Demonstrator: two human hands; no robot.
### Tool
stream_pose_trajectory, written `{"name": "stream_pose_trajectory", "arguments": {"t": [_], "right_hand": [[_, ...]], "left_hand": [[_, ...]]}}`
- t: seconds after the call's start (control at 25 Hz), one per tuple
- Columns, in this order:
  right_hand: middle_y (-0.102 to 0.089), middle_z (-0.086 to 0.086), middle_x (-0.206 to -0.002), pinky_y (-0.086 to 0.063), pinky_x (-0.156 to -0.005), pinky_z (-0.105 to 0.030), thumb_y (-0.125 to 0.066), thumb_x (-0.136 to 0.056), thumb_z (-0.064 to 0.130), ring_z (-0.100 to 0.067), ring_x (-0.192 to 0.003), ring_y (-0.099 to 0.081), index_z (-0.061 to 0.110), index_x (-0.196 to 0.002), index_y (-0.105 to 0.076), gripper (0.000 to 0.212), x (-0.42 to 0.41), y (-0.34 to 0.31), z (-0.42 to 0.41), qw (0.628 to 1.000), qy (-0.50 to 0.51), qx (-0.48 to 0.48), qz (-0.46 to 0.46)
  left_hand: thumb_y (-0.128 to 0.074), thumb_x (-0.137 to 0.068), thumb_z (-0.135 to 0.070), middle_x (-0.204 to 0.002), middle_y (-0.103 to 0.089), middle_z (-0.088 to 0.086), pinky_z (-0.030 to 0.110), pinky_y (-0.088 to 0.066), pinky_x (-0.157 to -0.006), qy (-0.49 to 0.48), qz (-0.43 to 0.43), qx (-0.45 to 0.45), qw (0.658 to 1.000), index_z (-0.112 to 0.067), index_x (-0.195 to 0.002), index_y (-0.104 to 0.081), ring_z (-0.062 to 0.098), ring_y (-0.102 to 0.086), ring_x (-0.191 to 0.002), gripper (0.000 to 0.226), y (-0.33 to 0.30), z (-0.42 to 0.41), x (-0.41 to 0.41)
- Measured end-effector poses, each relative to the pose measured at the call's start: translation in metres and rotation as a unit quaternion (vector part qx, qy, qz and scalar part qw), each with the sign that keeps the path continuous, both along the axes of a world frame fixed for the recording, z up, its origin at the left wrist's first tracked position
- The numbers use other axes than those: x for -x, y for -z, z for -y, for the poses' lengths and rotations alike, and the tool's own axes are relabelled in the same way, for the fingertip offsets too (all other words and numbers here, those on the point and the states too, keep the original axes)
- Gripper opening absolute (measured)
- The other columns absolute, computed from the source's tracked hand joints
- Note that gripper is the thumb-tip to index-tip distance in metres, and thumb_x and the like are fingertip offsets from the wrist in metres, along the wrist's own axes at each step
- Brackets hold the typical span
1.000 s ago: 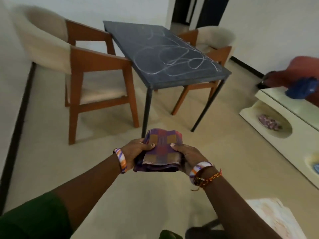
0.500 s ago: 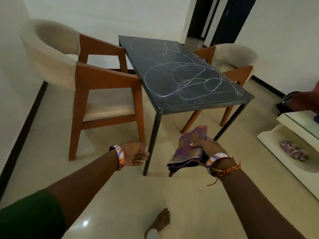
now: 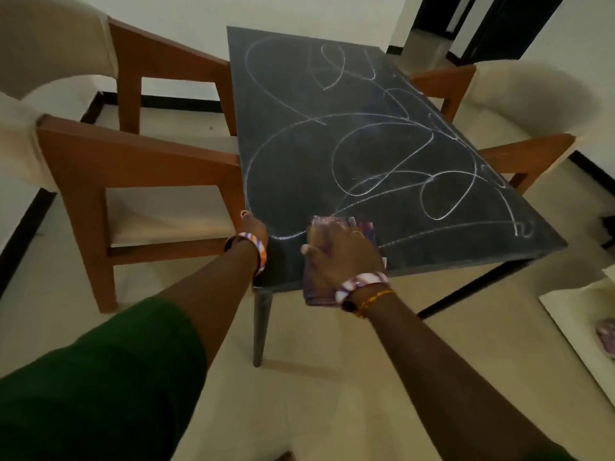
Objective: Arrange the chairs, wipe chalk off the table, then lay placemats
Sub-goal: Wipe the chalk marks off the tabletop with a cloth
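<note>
A dark table is covered in white chalk scribbles. My right hand presses flat on a folded purple plaid cloth lying on the near end of the tabletop, and part of the cloth hangs over the front edge. At the table's near-left edge rests my left hand, thumb at the side; its fingers are hard to make out. A wooden chair with cream upholstery stands at the table's left side. A matching chair stands at the right side.
Low white furniture sits at the right, with a purple item in its recess. A dark doorway opens behind the table. Beige floor lies around me, and a white wall with black skirting runs along the left.
I have stepped up to the table. My right hand carried the cloth from mid-air onto the tabletop, and my left hand moved from the cloth to the table's left edge.
</note>
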State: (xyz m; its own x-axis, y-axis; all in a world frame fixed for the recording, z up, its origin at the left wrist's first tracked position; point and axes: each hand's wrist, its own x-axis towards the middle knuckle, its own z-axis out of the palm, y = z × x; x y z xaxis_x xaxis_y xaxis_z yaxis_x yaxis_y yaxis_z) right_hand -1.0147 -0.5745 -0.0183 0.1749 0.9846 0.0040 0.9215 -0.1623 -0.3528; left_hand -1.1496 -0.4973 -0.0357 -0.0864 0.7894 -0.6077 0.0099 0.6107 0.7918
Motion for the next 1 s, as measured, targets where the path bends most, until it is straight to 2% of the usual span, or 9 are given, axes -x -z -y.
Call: {"name": "stream_pose_trajectory", "arguments": {"t": [0.08,0.2,0.28,0.52,0.64,0.72,0.8,0.92,1.0], "right_hand": [[-0.021,-0.012,-0.153,-0.017,-0.110,-0.052,-0.032,-0.088,0.068,-0.037,-0.140,-0.016,0.023,-0.147,-0.020,0.076,0.007,0.017,-0.016,0.994,-0.020,0.054,0.093],[0.001,-0.001,-0.159,0.004,-0.111,-0.057,-0.023,-0.087,0.071,-0.032,-0.144,0.010,0.036,-0.149,-0.002,0.074,-0.017,0.044,-0.022,0.990,-0.067,0.059,0.111],[-0.001,0.004,-0.159,0.009,-0.108,-0.063,-0.024,-0.089,0.069,-0.030,-0.145,0.009,0.039,-0.148,-0.003,0.069,-0.057,0.051,-0.024,0.989,-0.032,0.047,0.134],[-0.006,0.004,-0.159,0.001,-0.110,-0.065,-0.022,-0.094,0.059,-0.029,-0.145,0.006,0.040,-0.148,-0.008,0.059,-0.125,0.045,-0.028,0.982,0.150,0.080,0.084],[-0.012,0.002,-0.158,0.001,-0.111,-0.063,-0.019,-0.092,0.059,-0.031,-0.145,0.000,0.038,-0.147,-0.013,0.059,-0.055,0.051,-0.023,0.993,0.029,0.015,0.117],[-0.012,0.002,-0.158,0.004,-0.111,-0.059,-0.019,-0.090,0.060,-0.030,-0.145,0.001,0.040,-0.147,-0.010,0.061,-0.009,0.053,-0.012,0.987,-0.103,0.006,0.123],[-0.010,0.004,-0.158,0.003,-0.112,-0.057,-0.018,-0.090,0.061,-0.026,-0.146,0.002,0.041,-0.147,-0.009,0.061,-0.011,0.050,-0.009,0.979,-0.156,0.016,0.130],[-0.011,0.004,-0.158,-0.009,-0.112,-0.058,-0.015,-0.089,0.058,-0.028,-0.145,-0.003,0.038,-0.148,-0.013,0.062,-0.101,0.051,0.003,0.984,-0.018,0.011,0.178],[-0.001,0.000,-0.159,-0.015,-0.110,-0.064,-0.035,-0.092,0.052,-0.034,-0.144,0.003,0.035,-0.148,-0.011,0.063,-0.163,0.051,0.017,0.974,0.065,0.097,0.197]], "left_hand": [[-0.016,-0.103,-0.032,-0.079,-0.047,0.013,0.021,-0.039,-0.063,-0.039,-0.082,0.009,0.996,0.008,-0.120,-0.046,0.024,-0.051,-0.081,0.053,0.005,-0.006,-0.010],[-0.011,-0.100,-0.043,-0.116,-0.057,0.020,0.039,-0.041,-0.097,-0.075,-0.162,0.037,0.983,0.006,-0.124,-0.048,0.032,-0.054,-0.107,0.066,0.013,-0.012,-0.014],[-0.010,-0.101,-0.043,-0.120,-0.056,0.022,0.040,-0.037,-0.099,-0.063,-0.200,0.035,0.977,0.008,-0.119,-0.051,0.034,-0.053,-0.112,0.068,0.015,-0.015,-0.016],[-0.010,-0.102,-0.040,-0.115,-0.056,0.024,0.035,-0.036,-0.087,-0.059,-0.224,0.028,0.972,0.007,-0.118,-0.053,0.031,-0.053,-0.100,0.066,0.007,-0.013,-0.018],[-0.009,-0.102,-0.040,-0.093,-0.057,0.023,0.033,-0.032,-0.083,-0.062,-0.195,0.027,0.978,0.006,-0.118,-0.052,0.026,-0.052,-0.080,0.065,0.002,-0.009,-0.020],[-0.010,-0.101,-0.041,-0.067,-0.040,0.011,0.032,-0.030,-0.079,-0.074,-0.170,0.040,0.982,0.002,-0.096,-0.055,0.016,-0.037,-0.058,0.063,0.000,-0.006,-0.020],[-0.011,-0.101,-0.044,-0.065,-0.036,0.007,0.031,-0.034,-0.072,-0.073,-0.141,0.047,0.986,-0.004,-0.071,-0.043,0.014,-0.033,-0.056,0.059,-0.002,-0.005,-0.017],[-0.012,-0.100,-0.044,-0.068,-0.040,0.007,0.028,-0.033,-0.070,-0.053,-0.122,0.038,0.990,-0.001,-0.099,-0.053,0.014,-0.036,-0.059,0.060,0.002,-0.005,-0.011],[-0.012,-0.101,-0.044,-0.067,-0.038,0.006,0.023,-0.032,-0.059,-0.047,-0.127,0.033,0.990,-0.003,-0.103,-0.054,0.014,-0.036,-0.058,0.058,0.004,-0.006,-0.009]]}}
